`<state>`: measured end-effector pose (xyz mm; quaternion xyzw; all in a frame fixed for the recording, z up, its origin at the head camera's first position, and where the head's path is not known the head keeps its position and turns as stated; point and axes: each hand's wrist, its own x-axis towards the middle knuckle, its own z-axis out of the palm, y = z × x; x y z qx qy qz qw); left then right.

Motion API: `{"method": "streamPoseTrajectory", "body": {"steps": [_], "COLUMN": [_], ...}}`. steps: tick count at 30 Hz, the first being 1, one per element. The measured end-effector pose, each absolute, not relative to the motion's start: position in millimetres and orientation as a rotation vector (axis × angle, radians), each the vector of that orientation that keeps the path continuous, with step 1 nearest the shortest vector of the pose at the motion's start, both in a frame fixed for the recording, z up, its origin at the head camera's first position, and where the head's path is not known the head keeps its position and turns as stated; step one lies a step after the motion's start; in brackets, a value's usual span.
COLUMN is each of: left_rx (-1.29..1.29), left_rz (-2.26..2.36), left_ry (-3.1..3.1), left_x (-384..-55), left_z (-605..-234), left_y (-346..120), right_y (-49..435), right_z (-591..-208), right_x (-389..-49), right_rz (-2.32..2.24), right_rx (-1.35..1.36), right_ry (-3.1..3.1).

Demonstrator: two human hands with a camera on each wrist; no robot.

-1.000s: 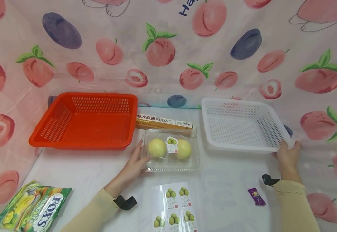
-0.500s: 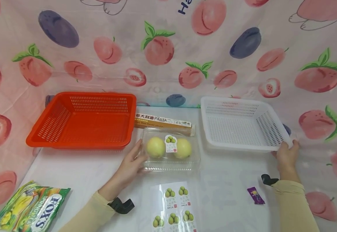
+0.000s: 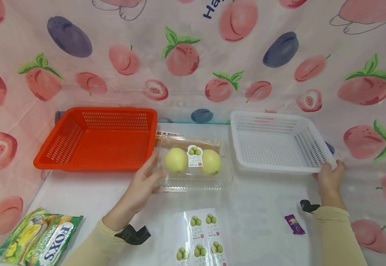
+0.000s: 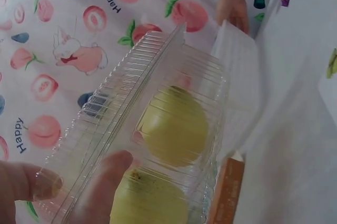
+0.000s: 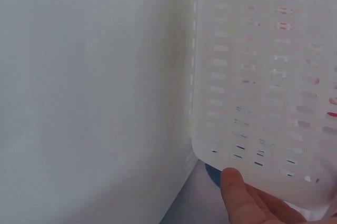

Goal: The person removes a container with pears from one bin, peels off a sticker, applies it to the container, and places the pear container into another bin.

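Observation:
A clear plastic clamshell (image 3: 193,181) holds two round yellow-green fruits (image 3: 175,160), with a pear-picture label (image 3: 195,157) on its lid. My left hand (image 3: 139,188) grips its left side, thumb and fingers showing at the edge in the left wrist view. The clamshell is up off the table and covers most of the pasta box (image 4: 227,190) in the head view. At the right, my right hand (image 3: 330,181) holds the near right corner of a white plastic basket (image 3: 279,168). Its thumb (image 5: 234,190) lies against the basket wall; some fingers are partly hidden.
A red basket (image 3: 93,165) stands at the back left, close beside my left hand. Front left lies a green FOX'S candy bag (image 3: 38,238). A sheet of pear labels (image 3: 199,236) lies front middle, and a small purple packet (image 3: 294,224) front right.
My left hand has lifted the clamshell and brought it slightly to the left, so it hides more of the pasta box. The right hand stays at the white basket's corner.

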<state>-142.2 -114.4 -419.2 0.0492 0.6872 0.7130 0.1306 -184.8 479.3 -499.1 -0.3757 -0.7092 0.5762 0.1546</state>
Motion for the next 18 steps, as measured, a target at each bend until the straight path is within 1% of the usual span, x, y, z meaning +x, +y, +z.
{"method": "streamPoseTrajectory", "body": {"steps": [9,14,18], "left_rx": [0.215,0.232,0.221], "left_rz": [2.102,2.143,2.167], "left_ry": [2.019,1.958,1.899], "left_x": [-153,-164,-173], "left_z": [-397,-386,-382], "left_y": [-97,-75,-53], "right_y": [456,465,465], "right_z": [-476,-489,-489], "right_x": [-180,-184,-185], "right_rz": [1.619,1.594,1.601], "right_rx": [-1.132,-1.072,-1.09], "right_ry": [-2.065,-2.04,-2.042]}}
